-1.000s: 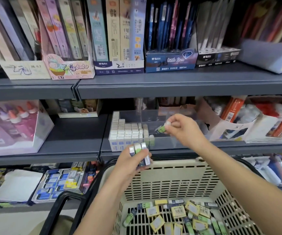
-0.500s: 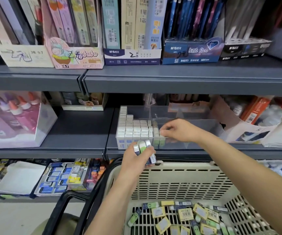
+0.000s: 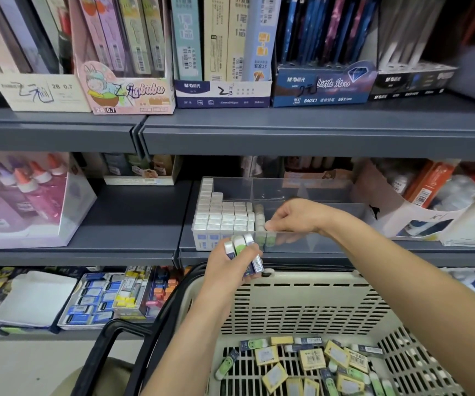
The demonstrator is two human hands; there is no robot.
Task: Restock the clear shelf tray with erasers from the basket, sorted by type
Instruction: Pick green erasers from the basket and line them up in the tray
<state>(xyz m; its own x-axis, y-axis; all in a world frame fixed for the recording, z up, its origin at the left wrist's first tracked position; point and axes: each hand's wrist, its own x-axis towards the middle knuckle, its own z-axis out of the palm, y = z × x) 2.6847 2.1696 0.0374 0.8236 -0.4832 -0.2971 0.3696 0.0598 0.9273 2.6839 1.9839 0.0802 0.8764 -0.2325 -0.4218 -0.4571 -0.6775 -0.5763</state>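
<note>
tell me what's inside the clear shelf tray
White erasers stand in rows at the left of the clear tray, a column of green ones beside them. The right hand reaches in, covering whatever its fingers hold.

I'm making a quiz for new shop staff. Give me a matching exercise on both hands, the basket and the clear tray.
1 left hand; 2 right hand; 3 basket; 4 clear tray.
A holds rows of white erasers; B grips a handful of erasers; C fingertips at the tray's green erasers; D holds loose erasers.
Pairs: 1-B, 2-C, 3-D, 4-A.
</note>
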